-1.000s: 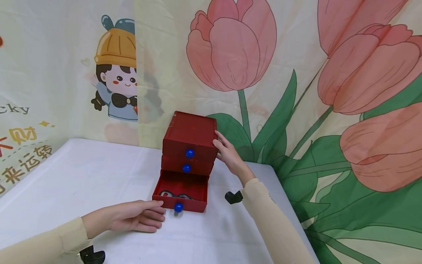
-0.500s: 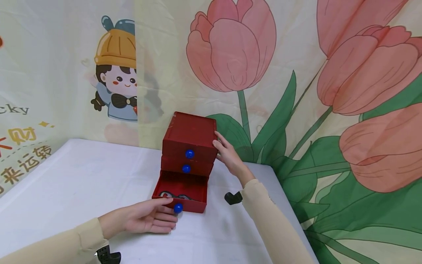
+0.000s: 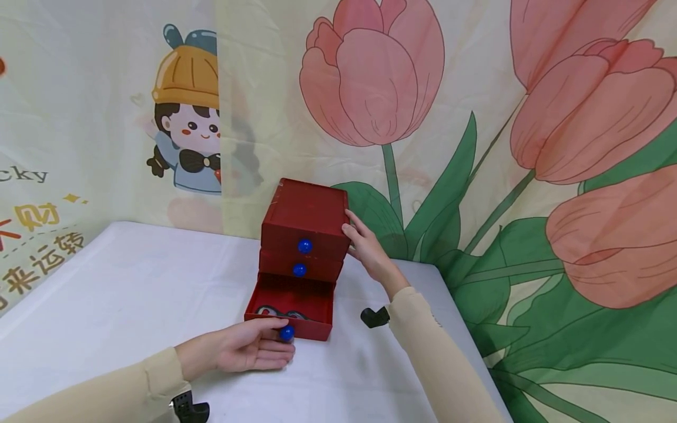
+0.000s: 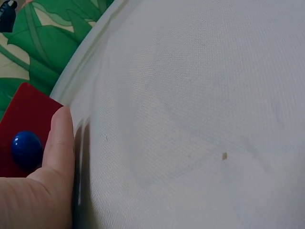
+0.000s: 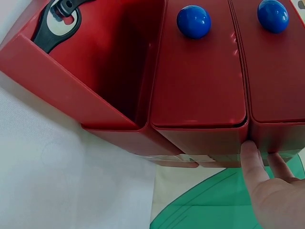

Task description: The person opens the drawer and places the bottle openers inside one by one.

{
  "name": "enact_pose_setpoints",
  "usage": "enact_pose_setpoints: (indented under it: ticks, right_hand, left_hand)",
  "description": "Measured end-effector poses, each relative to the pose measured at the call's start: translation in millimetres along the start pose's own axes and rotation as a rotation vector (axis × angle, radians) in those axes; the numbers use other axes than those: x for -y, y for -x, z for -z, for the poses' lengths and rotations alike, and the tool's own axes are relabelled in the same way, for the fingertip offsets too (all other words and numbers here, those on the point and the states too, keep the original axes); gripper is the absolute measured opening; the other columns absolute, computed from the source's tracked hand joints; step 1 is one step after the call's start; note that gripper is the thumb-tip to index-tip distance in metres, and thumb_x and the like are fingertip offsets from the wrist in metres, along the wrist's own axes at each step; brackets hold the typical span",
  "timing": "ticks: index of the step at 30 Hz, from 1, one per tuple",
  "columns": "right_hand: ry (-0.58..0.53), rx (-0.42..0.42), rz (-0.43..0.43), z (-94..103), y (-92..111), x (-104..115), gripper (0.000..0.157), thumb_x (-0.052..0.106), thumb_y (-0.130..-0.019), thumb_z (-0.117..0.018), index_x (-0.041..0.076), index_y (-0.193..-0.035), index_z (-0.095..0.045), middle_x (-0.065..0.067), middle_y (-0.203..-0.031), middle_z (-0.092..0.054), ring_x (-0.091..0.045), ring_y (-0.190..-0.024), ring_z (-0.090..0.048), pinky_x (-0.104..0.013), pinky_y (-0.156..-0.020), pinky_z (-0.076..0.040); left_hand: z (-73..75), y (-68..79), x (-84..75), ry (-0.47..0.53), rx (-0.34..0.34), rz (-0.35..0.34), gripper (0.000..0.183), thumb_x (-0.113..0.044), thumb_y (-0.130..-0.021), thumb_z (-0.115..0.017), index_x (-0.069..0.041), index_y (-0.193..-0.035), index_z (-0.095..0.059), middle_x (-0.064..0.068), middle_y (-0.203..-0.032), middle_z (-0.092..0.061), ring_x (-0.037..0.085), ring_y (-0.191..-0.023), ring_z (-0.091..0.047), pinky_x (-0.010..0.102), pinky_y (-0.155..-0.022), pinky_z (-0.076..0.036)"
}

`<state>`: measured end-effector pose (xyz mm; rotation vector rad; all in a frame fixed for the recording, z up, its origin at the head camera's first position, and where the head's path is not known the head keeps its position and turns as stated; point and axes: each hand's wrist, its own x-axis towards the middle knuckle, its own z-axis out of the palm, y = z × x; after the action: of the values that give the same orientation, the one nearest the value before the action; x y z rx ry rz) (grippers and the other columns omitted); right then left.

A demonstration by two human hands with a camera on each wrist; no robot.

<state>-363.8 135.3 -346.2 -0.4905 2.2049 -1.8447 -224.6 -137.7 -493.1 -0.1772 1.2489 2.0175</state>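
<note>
A red three-drawer cabinet [image 3: 309, 205] stands on the table in the head view. Its bottom drawer [image 3: 314, 331] is pulled out; the upper two are closed. My left hand [image 3: 243, 346] is at that drawer's front, thumb and fingers extended around the blue knob [image 3: 287, 333] without visibly gripping it. Straight fingers of my right hand [image 3: 370, 252] rest against the cabinet's right side, as the right wrist view also shows. Inside the open drawer lies a black tool with a round pale disc [image 5: 59, 21]; its full shape is hidden.
A white cloth [image 3: 148, 282] covers the table. Behind it hangs a printed curtain [image 3: 264, 88] with tulips and a cartoon figure, close to the cabinet's back. Two more blue knobs [image 3: 304, 246] stick out from the upper drawers.
My left hand has slid right along the drawer front, from its left corner to the blue knob. The right hand, cabinet and drawer have stayed in place.
</note>
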Motion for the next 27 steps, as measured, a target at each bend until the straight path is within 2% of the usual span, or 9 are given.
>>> enact_pose_setpoints:
  ticks: [15,27]
  right_hand:
    - [-0.004,0.005,-0.003,0.1,0,2,0.061,0.036,-0.116,-0.044,0.032,-0.171,-0.019,-0.007,-0.170,-0.036,-0.033,-0.151,-0.045,-0.051,-0.125,-0.037]
    - [0.002,0.010,0.008,1.3,0,0,0.061,0.035,-0.116,-0.044,0.032,-0.171,-0.018,-0.008,-0.169,-0.037,-0.034,-0.150,-0.045,-0.052,-0.124,-0.037]
  left_hand:
    - [-3.8,-9.5,-0.8,0.007,-0.091,-0.038,0.059,-0.035,-0.105,-0.068,0.013,-0.138,-0.058,0.028,-0.123,-0.073,0.037,-0.113,-0.075,0.050,-0.104,-0.056]
    - [-2.3,-15.7,-8.3,0.032,-0.116,-0.061,0.051,-0.032,-0.104,-0.071,0.009,-0.132,-0.064,0.028,-0.127,-0.072,0.036,-0.115,-0.075,0.048,-0.104,-0.057]
